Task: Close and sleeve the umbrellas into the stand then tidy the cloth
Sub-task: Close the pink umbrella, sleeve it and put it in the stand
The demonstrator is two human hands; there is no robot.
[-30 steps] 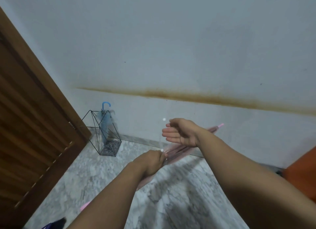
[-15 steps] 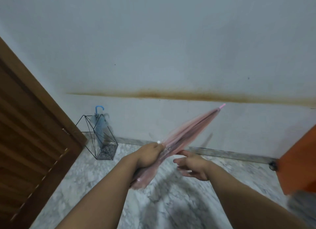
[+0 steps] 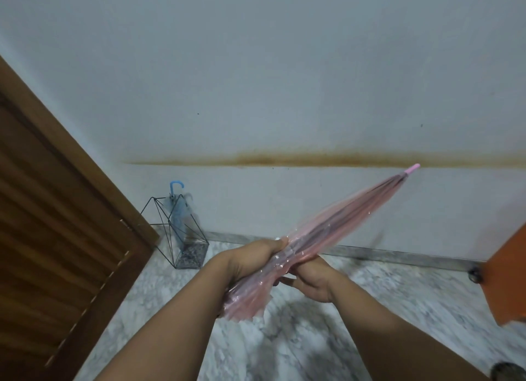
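Head view, middle of the frame: the left hand (image 3: 256, 259) grips the closed pink umbrella (image 3: 336, 227), the right hand (image 3: 311, 279) holds it underneath, probably wrapping it for the wire stand (image 3: 178, 232) at left.

The stand (image 3: 182, 235) sits far left on the floor (image 3: 370, 309), against the wall (image 3: 256, 67) beside the door (image 3: 57, 210) — one umbrella (image 3: 178, 207) in it; another umbrella (image 3: 341, 227) slants centre, between both hands.

I have just one view, from the camera on the person's head. It looks forward and down at the wall (image 3: 284, 81), with the floor (image 3: 299, 338) below it, close to the hands.
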